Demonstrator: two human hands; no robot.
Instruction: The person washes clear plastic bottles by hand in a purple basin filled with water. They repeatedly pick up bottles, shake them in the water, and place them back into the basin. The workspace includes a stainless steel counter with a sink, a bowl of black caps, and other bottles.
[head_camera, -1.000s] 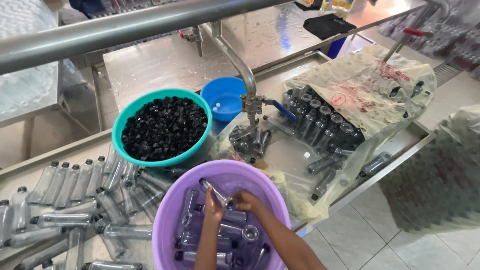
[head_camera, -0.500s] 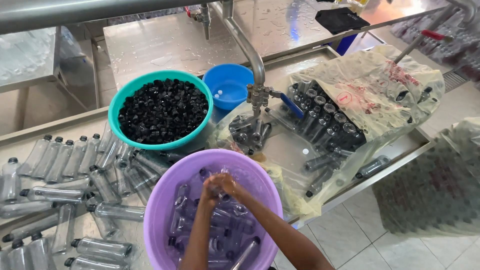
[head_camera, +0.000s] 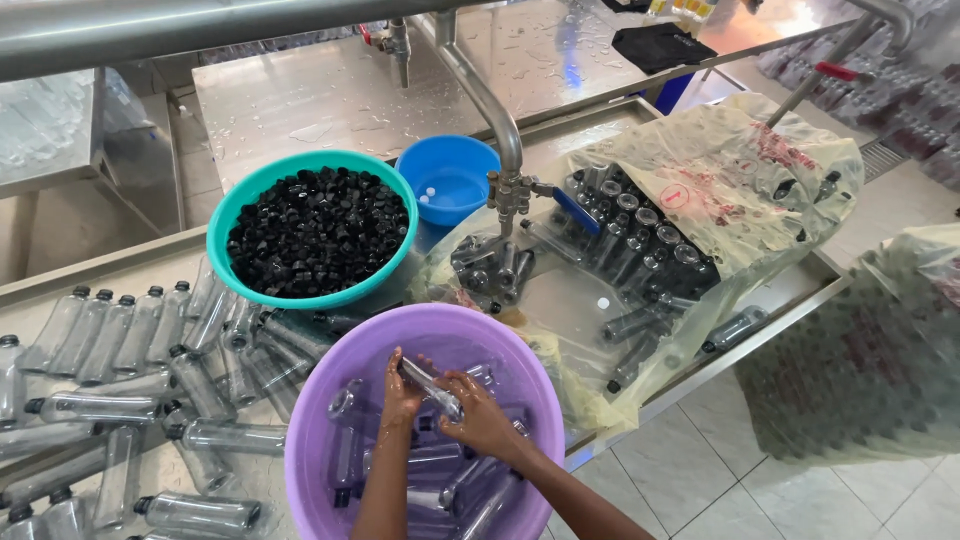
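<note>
Capped clear bottles (head_camera: 120, 400) lie along the counter's left edge. The teal basin of black caps (head_camera: 312, 228) now sits higher in view than a second ago, as the head has dipped toward the purple basin (head_camera: 310, 470). There the left hand (head_camera: 400, 392) and right hand (head_camera: 480, 415) have closed their fingers round one clear bottle (head_camera: 430, 386), raised above the water. At the right edge, a yellowish printed bag (head_camera: 720, 190) spills uncapped bottles.

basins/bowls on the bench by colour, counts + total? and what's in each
Purple basin: 1, clear bottles in water; left hand and right hand hold one bottle over it
Teal basin: 1, full of black caps
Blue bowl: 1, a couple of small white bits
Total: 3
</note>
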